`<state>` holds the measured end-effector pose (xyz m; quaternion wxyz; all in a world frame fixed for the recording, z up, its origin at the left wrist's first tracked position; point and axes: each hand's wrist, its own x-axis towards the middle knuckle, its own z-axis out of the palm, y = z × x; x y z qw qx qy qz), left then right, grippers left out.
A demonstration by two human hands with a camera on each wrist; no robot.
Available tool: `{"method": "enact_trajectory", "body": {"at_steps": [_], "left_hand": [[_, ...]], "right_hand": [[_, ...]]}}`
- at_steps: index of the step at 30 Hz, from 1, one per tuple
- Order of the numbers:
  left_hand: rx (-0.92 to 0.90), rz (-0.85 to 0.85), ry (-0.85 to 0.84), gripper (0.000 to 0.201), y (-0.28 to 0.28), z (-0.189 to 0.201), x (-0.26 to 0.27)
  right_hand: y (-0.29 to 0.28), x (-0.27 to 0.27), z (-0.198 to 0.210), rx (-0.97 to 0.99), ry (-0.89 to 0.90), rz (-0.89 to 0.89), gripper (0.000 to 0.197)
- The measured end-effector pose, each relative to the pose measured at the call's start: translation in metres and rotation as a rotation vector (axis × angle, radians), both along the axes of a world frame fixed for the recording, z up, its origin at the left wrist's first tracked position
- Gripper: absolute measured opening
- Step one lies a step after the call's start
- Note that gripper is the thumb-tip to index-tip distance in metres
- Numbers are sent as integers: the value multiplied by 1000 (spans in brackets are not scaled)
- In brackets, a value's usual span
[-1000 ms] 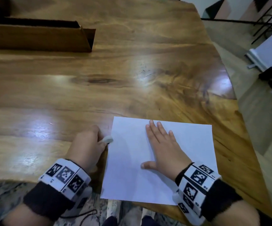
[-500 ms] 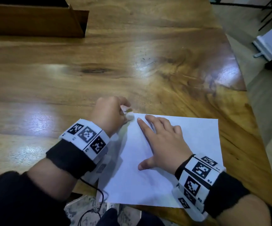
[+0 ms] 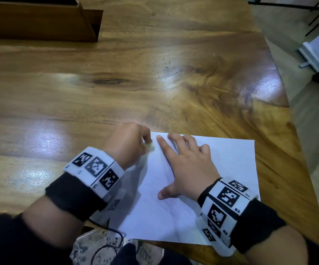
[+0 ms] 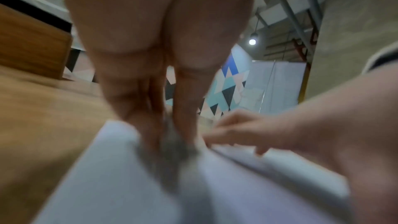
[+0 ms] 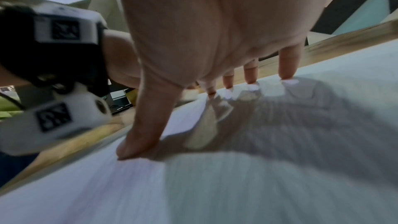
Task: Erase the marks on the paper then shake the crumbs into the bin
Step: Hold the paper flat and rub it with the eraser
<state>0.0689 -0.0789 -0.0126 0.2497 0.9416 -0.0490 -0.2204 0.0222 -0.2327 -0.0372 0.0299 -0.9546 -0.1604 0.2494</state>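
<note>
A white sheet of paper (image 3: pixel 221 169) lies at the near edge of the wooden table (image 3: pixel 154 83). My left hand (image 3: pixel 130 144) pinches a small white eraser (image 3: pixel 150 147) and holds it down on the paper's far left corner; the left wrist view shows the eraser (image 4: pixel 172 139) blurred between finger and thumb. My right hand (image 3: pixel 187 165) lies spread on the sheet, fingertips (image 5: pixel 287 76) and thumb pressing the paper (image 5: pixel 215 193) flat. No marks on the paper are legible.
A brown cardboard box (image 3: pixel 40 22) stands at the table's far left. The table's right edge (image 3: pixel 296 142) runs diagonally, with floor beyond. A black cable (image 3: pixel 107 245) hangs from my left wrist below the near edge.
My left hand carried the eraser from the paper's left edge up to its far left corner, then slightly back. My right hand's fingers have arched up from flat while it stays on the sheet.
</note>
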Motion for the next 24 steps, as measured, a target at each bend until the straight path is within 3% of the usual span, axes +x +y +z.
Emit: {"method": "enact_trajectory", "body": {"at_steps": [3,6,8,13,19,24], "left_hand": [[25,-60,97,17,5,4,-8],[-19,146,-75,9,-2,-3,0],[-19,177,-147,8,-6,-5,0],[62,-37,18,10,3,2,-26],[1,172,-121,8,1,-1,1],[-5,-69,198,11,23,3,-21]], "right_hand": [[0,1,-1,-3,4,4,129],[0,1,-1,-9,5,9,129],[0,1,-1,-9,6,13,128],[-1,1,-2,-12,7,20,129],[4,5,1,-83,30,41,124],[8,7,4,-116,58,18,126]]}}
